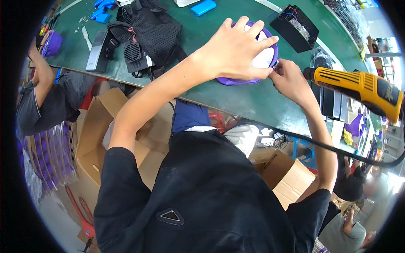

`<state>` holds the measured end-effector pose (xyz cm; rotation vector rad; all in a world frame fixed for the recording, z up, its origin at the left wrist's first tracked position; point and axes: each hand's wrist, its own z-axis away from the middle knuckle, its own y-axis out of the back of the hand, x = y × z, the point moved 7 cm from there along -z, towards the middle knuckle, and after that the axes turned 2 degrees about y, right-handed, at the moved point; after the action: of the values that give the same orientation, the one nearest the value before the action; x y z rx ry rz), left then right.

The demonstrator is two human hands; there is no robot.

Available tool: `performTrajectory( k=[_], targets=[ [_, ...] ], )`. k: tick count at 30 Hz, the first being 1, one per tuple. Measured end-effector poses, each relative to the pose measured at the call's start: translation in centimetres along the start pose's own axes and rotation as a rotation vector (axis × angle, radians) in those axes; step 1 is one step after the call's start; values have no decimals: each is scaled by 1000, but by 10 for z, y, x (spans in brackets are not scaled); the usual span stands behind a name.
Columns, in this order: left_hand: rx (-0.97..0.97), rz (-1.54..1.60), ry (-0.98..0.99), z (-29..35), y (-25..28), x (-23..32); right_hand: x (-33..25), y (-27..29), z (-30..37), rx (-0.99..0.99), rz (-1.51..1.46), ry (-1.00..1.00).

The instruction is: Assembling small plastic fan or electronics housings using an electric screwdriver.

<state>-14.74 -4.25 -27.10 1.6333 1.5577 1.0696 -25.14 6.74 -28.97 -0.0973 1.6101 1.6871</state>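
On the green table lies a round purple housing point(238, 81) with a white inner face point(264, 58). My left hand point(236, 50) spans it from above, fingers spread toward the far rim and thumb at the near right side. Much of the white face is hidden under that hand. At the housing's right rim, my right hand point(292, 80) is closed in a pinch. A small shiny bit shows at its fingertips, too small to name. Right of this hand hangs a yellow and black power screwdriver point(358, 86), its black tip close to my wrist.
A black mesh bag point(158, 33) and a grey box-shaped device point(98, 50) lie to the left. Beyond my hands stands a black open box with wires point(295, 28). A black cable point(337, 150) crosses my right forearm. Another person point(46, 97) works at far left, by a purple housing.
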Motion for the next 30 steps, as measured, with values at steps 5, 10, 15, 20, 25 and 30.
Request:
performTrajectory(
  k=[5, 10, 15, 20, 25, 30],
  targets=[
    [-4, 12, -18, 0, 1, 1, -6, -1, 11, 66, -75, 75],
    [-32, 70, -60, -2, 4, -4, -10, -3, 21, 73, 53, 305],
    [-58, 140, -197, -5, 3, -10, -11, 8, 27, 248, -88, 297],
    [-79, 153, -185, -9, 3, -12, -1, 3, 25, 223, -136, 268],
    [-134, 100, -142, -7, 5, -7, 2, -10, 24, 257, -163, 176],
    [-171, 98, -50, -2, 6, -2, 4, -11, 31, 395, -184, 215]
  ],
)
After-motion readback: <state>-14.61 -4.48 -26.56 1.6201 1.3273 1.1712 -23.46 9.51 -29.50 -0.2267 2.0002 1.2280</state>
